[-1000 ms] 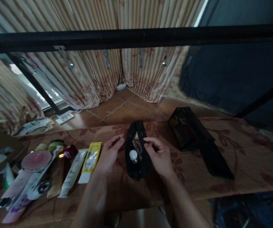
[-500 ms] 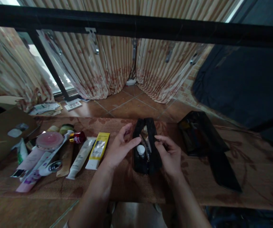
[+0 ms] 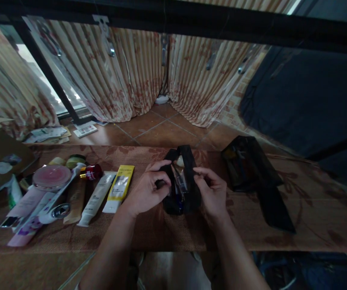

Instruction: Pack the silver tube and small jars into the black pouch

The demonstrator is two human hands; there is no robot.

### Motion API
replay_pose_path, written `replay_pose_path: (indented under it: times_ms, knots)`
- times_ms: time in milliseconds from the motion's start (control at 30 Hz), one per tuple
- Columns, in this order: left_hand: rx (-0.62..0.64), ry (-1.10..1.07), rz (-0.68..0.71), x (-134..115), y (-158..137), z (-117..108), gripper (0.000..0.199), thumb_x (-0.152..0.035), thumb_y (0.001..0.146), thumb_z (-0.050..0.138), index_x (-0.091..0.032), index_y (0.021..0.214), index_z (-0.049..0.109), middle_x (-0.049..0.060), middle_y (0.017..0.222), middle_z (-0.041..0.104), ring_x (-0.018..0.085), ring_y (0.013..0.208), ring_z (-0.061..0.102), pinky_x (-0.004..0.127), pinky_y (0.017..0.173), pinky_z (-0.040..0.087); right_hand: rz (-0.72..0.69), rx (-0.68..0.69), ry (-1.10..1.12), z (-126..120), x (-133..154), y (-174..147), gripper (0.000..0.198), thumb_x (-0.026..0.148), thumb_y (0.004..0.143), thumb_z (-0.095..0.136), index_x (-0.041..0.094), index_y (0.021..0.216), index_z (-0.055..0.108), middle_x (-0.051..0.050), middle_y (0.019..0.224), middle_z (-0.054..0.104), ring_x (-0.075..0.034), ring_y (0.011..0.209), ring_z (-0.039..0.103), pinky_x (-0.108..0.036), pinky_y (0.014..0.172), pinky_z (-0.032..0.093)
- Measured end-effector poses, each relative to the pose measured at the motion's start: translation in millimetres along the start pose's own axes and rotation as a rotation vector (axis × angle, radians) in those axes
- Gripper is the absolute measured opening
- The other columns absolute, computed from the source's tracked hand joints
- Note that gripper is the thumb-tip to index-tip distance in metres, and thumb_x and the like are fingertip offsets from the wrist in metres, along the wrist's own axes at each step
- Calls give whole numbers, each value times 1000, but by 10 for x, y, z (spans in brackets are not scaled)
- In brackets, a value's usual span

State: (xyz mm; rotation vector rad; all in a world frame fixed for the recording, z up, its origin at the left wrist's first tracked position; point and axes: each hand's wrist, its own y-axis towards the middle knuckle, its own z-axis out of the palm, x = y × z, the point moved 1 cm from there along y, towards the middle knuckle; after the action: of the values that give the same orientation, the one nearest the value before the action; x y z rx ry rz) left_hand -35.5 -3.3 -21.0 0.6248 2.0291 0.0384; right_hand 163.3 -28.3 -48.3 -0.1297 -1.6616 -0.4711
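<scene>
A small black zip pouch [image 3: 188,159] stands open on the brown patterned tablecloth [image 3: 173,229], with small bottles inside. My left hand [image 3: 147,191] grips the pouch's left side, fingers curled over its edge. On the right edge my right hand [image 3: 212,193] pinches the pouch. Left of the pouch lie a yellow tube [image 3: 119,192] and a white tube [image 3: 94,199].
More cosmetics lie at the left: a round pink tin [image 3: 51,176], a small red bottle [image 3: 91,172], several tubes. A second black pouch [image 3: 246,167] lies open at the right. Striped curtains [image 3: 137,76] hang behind, above a tiled floor. A black bar [image 3: 191,24] crosses overhead.
My left hand moved from beside the pouch onto its left side and closed on it. The white bottle cap seen inside is now hidden. The view shifted slightly.
</scene>
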Motion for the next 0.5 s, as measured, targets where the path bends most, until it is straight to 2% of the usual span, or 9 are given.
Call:
replay_pose_path:
  times_ms: [167, 267, 333, 400, 433, 500]
  knots:
    - [-11, -45, 9, -30, 19, 44, 16, -14, 79, 60, -24, 79, 72, 6, 138, 58, 26, 130, 52, 50, 110, 39, 8, -3, 3, 11, -15, -5, 16, 27, 78, 65, 20, 89, 74, 4, 65, 54, -11, 59, 47, -23, 56, 39]
    - [-140, -129, -25, -9, 48, 79, 16, -21, 82, 62, -25, 93, 74, 7, 136, 58, 25, 129, 52, 45, 108, 41, -8, 0, -3, 14, -23, -9, 19, 28, 80, 65, 20, 95, 72, 4, 67, 52, -12, 60, 48, -24, 58, 40]
    - [-298, -213, -111, 35, 70, 92, 21, -31, 83, 65, -23, 101, 72, 9, 127, 62, 24, 118, 60, 42, 99, 49, -20, -7, 0, 18, -29, -12, 25, 30, 80, 65, 21, 104, 70, 6, 66, 50, -12, 59, 47, -24, 58, 41]
    - [-430, -298, -236, 88, 85, 97, 29, -40, 81, 68, -20, 103, 69, 8, 109, 68, 22, 97, 66, 37, 85, 54, -16, -18, 9, 24, -39, -15, 31, 32, 82, 66, 21, 111, 66, 6, 66, 48, -11, 59, 47, -24, 58, 42]
    - [-460, -329, -290, 111, 90, 99, 33, -43, 80, 69, -19, 102, 68, 6, 99, 70, 20, 87, 67, 35, 79, 54, -9, -21, 13, 27, -44, -15, 34, 33, 82, 66, 21, 114, 65, 6, 66, 49, -11, 58, 47, -24, 57, 42]
    - [-438, -359, -354, 142, 94, 104, 38, -46, 76, 73, -18, 101, 66, 3, 84, 69, 18, 75, 65, 32, 71, 53, 8, -22, 17, 31, -50, -15, 36, 35, 83, 67, 21, 116, 64, 6, 66, 50, -11, 58, 48, -24, 56, 42]
